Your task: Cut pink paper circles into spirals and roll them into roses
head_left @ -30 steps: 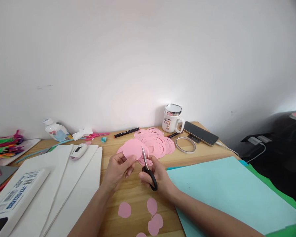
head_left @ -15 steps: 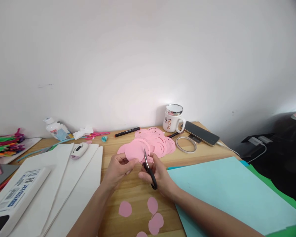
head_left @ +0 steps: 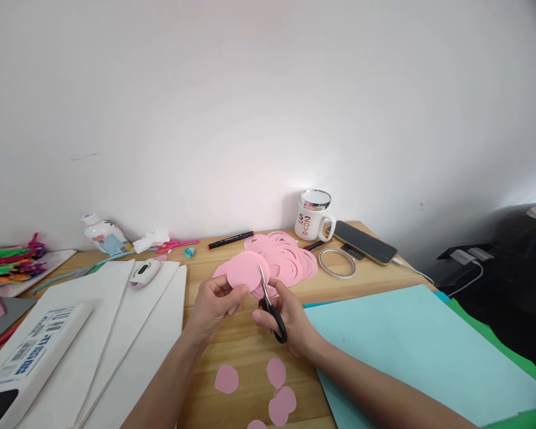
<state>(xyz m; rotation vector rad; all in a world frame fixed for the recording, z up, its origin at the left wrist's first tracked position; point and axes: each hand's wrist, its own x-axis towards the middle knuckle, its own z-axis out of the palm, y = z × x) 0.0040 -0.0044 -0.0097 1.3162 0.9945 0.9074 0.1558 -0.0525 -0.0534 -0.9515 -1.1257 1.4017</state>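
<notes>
The pink disc (head_left: pixel 245 269) sits just beyond the left hand (head_left: pixel 213 307), its lower-left edge caught between thumb and fingers. That grip is pinched nearly flat, with only the paper between. The right hand (head_left: pixel 290 316) has its grip curled around the black handles of the scissors (head_left: pixel 267 302), fingers closed up to the loops; the blades look almost together and point up over the disc's right side.

Right behind the disc, a pile of pink cutouts (head_left: pixel 288 259) lies on the table (head_left: pixel 241 345). Nearer than the hands, several small pink petals (head_left: pixel 226 379) lie loose, two of them overlapping. White sheets (head_left: pixel 161 325) spread to the left, a blue sheet (head_left: pixel 397 333) to the right, partly under the right forearm. Beyond the pile, the mug (head_left: pixel 309 224) stands upright by the wall, the marker (head_left: pixel 231 239) to its left, the phone (head_left: pixel 365 242) to its right and the ring (head_left: pixel 338 274) in front.
</notes>
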